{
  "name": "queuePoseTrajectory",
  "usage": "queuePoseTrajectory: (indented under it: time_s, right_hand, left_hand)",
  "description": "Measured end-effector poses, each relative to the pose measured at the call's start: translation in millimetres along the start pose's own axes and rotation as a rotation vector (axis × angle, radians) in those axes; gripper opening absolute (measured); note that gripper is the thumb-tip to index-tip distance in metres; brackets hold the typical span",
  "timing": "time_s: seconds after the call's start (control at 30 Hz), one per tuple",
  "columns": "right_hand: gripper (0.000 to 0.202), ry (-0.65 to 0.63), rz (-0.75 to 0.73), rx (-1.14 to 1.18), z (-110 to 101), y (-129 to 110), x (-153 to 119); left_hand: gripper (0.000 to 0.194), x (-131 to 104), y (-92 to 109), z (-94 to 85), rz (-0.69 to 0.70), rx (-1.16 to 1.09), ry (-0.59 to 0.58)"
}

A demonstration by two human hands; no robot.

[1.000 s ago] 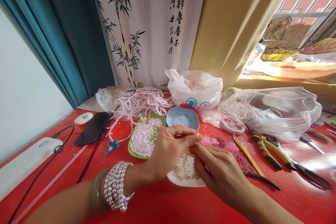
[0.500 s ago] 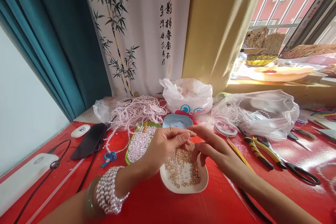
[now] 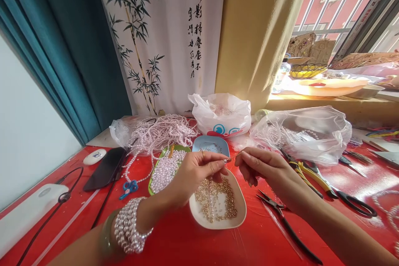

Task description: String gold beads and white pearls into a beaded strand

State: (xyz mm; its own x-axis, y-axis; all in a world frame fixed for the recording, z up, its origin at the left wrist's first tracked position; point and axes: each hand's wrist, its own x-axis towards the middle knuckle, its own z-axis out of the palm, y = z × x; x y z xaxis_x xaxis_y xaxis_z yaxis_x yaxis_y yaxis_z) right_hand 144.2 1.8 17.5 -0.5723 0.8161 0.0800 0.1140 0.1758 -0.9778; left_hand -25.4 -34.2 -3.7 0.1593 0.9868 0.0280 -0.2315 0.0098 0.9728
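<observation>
Above the white dish (image 3: 240,219) of gold beads (image 3: 230,203), my left hand (image 3: 199,170) pinches a tiny gold-coloured bead piece between thumb and forefinger. My right hand (image 3: 262,165) is a short gap to the right, its thumb and forefinger closed on something tiny and golden, perhaps beads on a thread too fine to make out. A strand of pale beads lies among the gold ones in the dish. Behind my left hand, a green tray (image 3: 151,189) holds pale pink pearl beads (image 3: 165,172). A blue tray (image 3: 210,142) with small bits sits beyond both hands.
Thin-nosed pliers (image 3: 282,212) lie beside my right forearm. Yellow-handled pliers (image 3: 321,181), black-handled scissors (image 3: 357,203) and plastic bags (image 3: 311,133) are farther right. Strung pearls (image 3: 165,131), blue scissors (image 3: 128,188) and a phone (image 3: 104,170) lie left.
My right hand has moved right, away from my left fingertips, and its fingers have drawn together. The thin-nosed pliers now show beside the forearm. My left hand has hardly moved.
</observation>
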Motion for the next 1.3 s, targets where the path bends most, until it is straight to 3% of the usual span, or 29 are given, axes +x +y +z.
queuePoseTrajectory:
  time_s: [0.33, 0.53, 0.67, 0.73, 0.83, 1.0, 1.17, 1.3]
  right_hand:
    - [0.024, -0.053, 0.079, 0.233, -1, 16, 5]
    - [0.027, 0.036, 0.091, -0.242, -27, 27, -1]
    - [0.029, 0.248, 0.129, -0.653, -58, 46, -32]
    - [0.032, 0.287, 0.174, -0.779, -65, 59, -55]
    - [0.039, 0.340, 0.230, -1.010, -59, 83, -89]
    - [0.060, 0.286, 0.084, -1.341, -39, 111, -115]
    - [0.045, 0.300, -0.052, -1.441, -42, 115, -108]
    - [0.041, 0.348, 0.041, -1.245, -52, 107, -101]
  left_hand:
    - [0.018, 3, -7, -0.2, -0.144, -0.008, -0.132]
    - [0.021, 5, -10, -1.4, -0.174, -0.022, -0.049]
    - [0.020, 7, -10, -2.9, -0.165, -0.041, 0.007]
    - [0.019, 7, -10, -3.2, -0.167, -0.057, 0.025]
    - [0.020, 8, -11, -3.2, -0.171, -0.083, 0.037]
    - [0.024, 8, -14, -2.1, -0.180, -0.105, 0.045]
    - [0.024, 7, -13, -0.8, -0.169, -0.135, 0.051]
    - [0.021, 7, -12, 0.4, -0.159, -0.174, 0.043]
